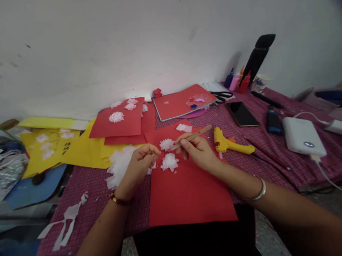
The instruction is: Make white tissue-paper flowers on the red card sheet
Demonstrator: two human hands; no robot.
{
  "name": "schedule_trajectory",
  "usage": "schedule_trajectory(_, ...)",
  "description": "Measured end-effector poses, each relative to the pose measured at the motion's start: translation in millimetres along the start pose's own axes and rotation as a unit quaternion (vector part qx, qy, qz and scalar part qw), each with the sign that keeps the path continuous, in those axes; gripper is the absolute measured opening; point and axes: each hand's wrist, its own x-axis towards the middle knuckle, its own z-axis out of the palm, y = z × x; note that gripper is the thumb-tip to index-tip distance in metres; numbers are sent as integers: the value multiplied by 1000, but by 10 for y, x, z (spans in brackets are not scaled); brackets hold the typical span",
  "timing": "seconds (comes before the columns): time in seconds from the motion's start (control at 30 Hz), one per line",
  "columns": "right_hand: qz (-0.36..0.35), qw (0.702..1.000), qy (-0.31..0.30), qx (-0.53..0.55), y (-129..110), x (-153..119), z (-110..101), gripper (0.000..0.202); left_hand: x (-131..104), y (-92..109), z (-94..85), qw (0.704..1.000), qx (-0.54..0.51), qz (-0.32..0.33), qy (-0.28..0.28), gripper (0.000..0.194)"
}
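A red paper sheet (192, 196) lies in front of me with two white paper flowers, an upper one (166, 144) and a lower one (169, 162). In my right hand (197, 149) is a thin wooden stick (201, 132), its tip beside the upper flower. My left hand (143, 158) is left of the flowers with its fingers pinched together; whatever they hold, if anything, is too small to make out. White tissue pieces (118, 165) lie beside and partly behind my left hand. A small white paper piece (183, 128) rests near the sheet's top.
Right of the sheet are a yellow glue gun (234, 145), a phone (242, 114) and a white power bank (303, 136) with cables. Behind lie red cards (120, 121) and a paint palette (199, 100). Yellow papers (83, 151) and paper scraps (71, 215) are at left.
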Motion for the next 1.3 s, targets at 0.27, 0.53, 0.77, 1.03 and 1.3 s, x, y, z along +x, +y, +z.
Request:
schedule_trajectory(0.27, -4, 1000, -12, 6, 11, 1, 9, 30, -55, 109, -23, 988, -110, 37, 97, 6)
schedule_trajectory(0.53, -1, 1000, -18, -2, 32, 0, -4, 29, 68, 131, -147, 980, -103, 19, 167, 20)
schedule_trajectory(0.77, -12, 1000, -19, -9, 58, -1, -22, 25, 69, 116, -116, 976, -108, 44, 183, 39)
schedule_trajectory(1.03, -44, 974, -178, -137, 50, -67, -6, 25, 66, 54, -153, 986, -78, 47, 141, 20)
schedule_trajectory(1.3, -30, 960, -195, -200, 60, -51, -36, 22, 42, 127, -325, 984, -37, 35, 169, 6)
